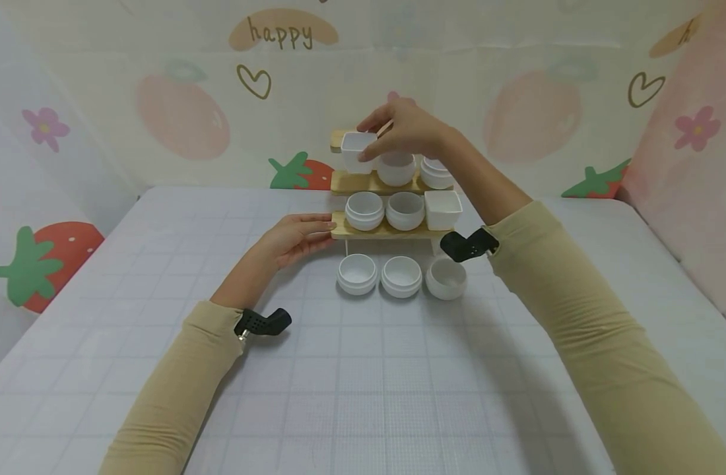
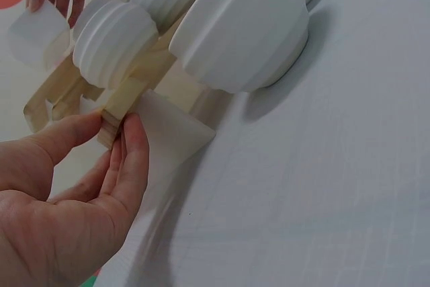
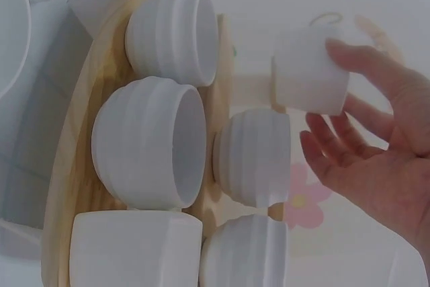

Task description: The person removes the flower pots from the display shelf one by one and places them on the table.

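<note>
A: Where is the square pot?

B: Taking the middle of the stand as the clock's centre in the head view, at ten o'clock, by the left end of the middle board. Whether its base touches the wood cannot be told.

A: And the right hand?

B: Just past twelve, pinching that pot between thumb and fingers.

A: What of the left hand?

B: Out at eight o'clock, gripping the left end of the front board, thumb on one side, fingers on the other.

A: What sits on the front board?

B: Two round pots, at eight and five o'clock, and another, wider pot with square corners at four.

A: Higher up?

B: The middle board bears two round ones, at twelve and two. The end of the top board shows at eleven.

A: And below?

B: Three bowls stand in a row on the table at six.
</note>
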Demonstrator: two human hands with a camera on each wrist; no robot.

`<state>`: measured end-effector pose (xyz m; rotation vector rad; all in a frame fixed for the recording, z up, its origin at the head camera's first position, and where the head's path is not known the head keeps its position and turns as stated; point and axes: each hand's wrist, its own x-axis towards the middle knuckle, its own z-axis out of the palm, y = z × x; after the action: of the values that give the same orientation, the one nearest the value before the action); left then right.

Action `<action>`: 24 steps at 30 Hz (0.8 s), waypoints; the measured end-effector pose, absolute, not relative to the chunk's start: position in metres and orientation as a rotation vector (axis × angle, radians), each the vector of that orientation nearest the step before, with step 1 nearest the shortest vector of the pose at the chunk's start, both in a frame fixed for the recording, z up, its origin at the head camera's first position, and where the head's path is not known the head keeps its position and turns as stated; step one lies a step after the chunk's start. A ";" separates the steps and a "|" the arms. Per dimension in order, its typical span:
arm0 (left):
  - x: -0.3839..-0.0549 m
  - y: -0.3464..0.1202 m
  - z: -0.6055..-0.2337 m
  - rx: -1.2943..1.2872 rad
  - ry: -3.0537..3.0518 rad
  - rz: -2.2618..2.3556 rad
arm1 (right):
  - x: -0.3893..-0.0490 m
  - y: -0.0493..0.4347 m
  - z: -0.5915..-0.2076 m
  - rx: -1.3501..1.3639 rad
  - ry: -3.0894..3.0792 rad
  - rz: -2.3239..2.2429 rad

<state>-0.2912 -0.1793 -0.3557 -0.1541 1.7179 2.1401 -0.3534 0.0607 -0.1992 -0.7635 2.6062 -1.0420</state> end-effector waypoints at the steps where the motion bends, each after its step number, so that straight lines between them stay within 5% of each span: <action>1: -0.291 -0.179 -0.356 -0.153 1.717 2.141 | -0.353 0.061 -0.198 -0.766 2.603 -1.046; 24: -0.293 -0.180 -0.356 -0.146 1.692 2.155 | -0.346 0.073 -0.192 -0.774 2.542 -1.162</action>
<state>-0.2931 -0.1797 -0.3560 -0.1461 1.6920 2.1552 -0.3463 0.0731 -0.1922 -0.7740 2.5420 -1.1616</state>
